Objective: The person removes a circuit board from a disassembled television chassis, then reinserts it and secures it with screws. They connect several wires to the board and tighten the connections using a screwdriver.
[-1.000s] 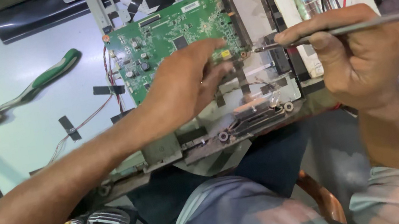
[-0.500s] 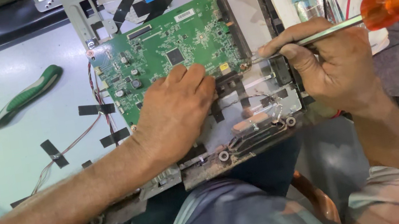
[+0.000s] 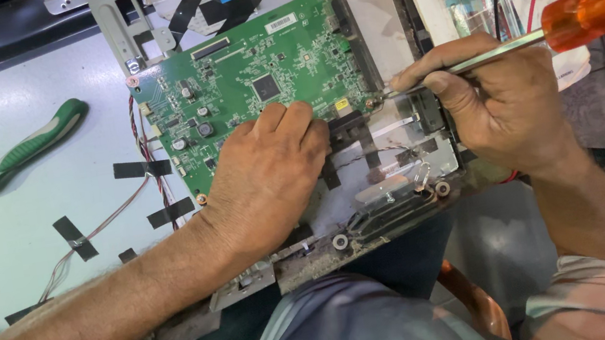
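**Thin board, light touch, screwdriver at its corner**

My left hand (image 3: 271, 171) lies palm down on the lower edge of the green circuit board (image 3: 257, 81), fingers spread flat and closed on nothing, simply pressing it still. The board sits on the pale back panel (image 3: 4, 206) of the flat set in front of me, its right edge beside a dark connector strip. My right hand (image 3: 500, 104) is curled around the metal shaft of the screwdriver (image 3: 583, 12), thumb and forefinger pinching it near the tip, which meets the board's lower right corner; the orange handle sticks out to my right.

I judge the board light, stiff and brittle: it will not flex much before something cracks, and its top is crowded with small parts. So I would hold it by its bare edges and corners, never by the chips. The red and black wires (image 3: 144, 150) at its left edge are thin and would tear if tugged. The screwdriver's smooth shaft feels likely to slip.
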Tool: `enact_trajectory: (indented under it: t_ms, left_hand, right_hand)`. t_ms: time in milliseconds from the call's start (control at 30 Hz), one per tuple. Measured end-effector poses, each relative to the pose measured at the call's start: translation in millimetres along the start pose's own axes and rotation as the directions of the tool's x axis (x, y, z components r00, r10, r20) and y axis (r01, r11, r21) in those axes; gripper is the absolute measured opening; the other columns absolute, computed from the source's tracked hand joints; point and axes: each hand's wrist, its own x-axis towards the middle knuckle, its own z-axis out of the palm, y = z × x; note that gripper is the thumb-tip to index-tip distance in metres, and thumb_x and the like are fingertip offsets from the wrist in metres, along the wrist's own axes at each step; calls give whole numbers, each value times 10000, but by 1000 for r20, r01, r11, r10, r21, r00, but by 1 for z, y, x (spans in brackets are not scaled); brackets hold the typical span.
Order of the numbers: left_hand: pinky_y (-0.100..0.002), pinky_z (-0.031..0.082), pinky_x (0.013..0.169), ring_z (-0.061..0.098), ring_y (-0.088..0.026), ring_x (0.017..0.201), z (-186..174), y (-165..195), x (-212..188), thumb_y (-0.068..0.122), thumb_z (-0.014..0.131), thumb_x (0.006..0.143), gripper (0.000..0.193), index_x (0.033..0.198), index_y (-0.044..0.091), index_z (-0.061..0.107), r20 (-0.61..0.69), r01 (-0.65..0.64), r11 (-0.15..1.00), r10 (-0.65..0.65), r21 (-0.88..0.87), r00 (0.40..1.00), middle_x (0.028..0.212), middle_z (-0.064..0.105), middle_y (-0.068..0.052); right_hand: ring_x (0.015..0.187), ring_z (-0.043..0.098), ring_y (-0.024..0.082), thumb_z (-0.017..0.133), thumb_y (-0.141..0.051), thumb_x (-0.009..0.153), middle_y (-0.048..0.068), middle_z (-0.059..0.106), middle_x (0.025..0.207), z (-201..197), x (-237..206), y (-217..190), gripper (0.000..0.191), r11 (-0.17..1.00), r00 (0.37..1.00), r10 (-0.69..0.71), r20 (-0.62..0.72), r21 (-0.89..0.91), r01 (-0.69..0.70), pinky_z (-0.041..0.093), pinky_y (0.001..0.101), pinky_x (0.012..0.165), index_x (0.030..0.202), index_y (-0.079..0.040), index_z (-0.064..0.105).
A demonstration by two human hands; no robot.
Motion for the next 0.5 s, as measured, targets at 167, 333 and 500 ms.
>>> enact_trajectory:
  t_ms: [167,333,500]
  left_hand:
    - [-345,524,744,573,-233,936,-2,0,0,171,648,786,248,981,20,672,-8,-6,1000,7,8,1000,967,552,-88]
    - [-350,524,744,574,-236,933,-2,0,1,173,643,797,234,974,22,671,-10,-5,1000,5,0,1000,965,553,-89]
    - [-345,523,719,573,-232,925,-1,-1,0,166,648,788,242,980,22,671,-40,-9,1000,9,4,999,960,548,-91]
  right_hand:
    - [811,703,92,656,-135,1128,72,775,1029,0,-6,10,140,998,998,-61,4,-30,61,539,220,711,1110,-10,718]
    - [902,748,138,735,-154,1088,94,762,1013,6,-5,16,139,996,996,-88,-30,-34,87,584,238,790,1095,-17,713]
    - [833,703,114,668,-159,1034,76,752,937,2,2,2,170,998,1000,30,2,56,-30,558,240,743,1072,6,684]
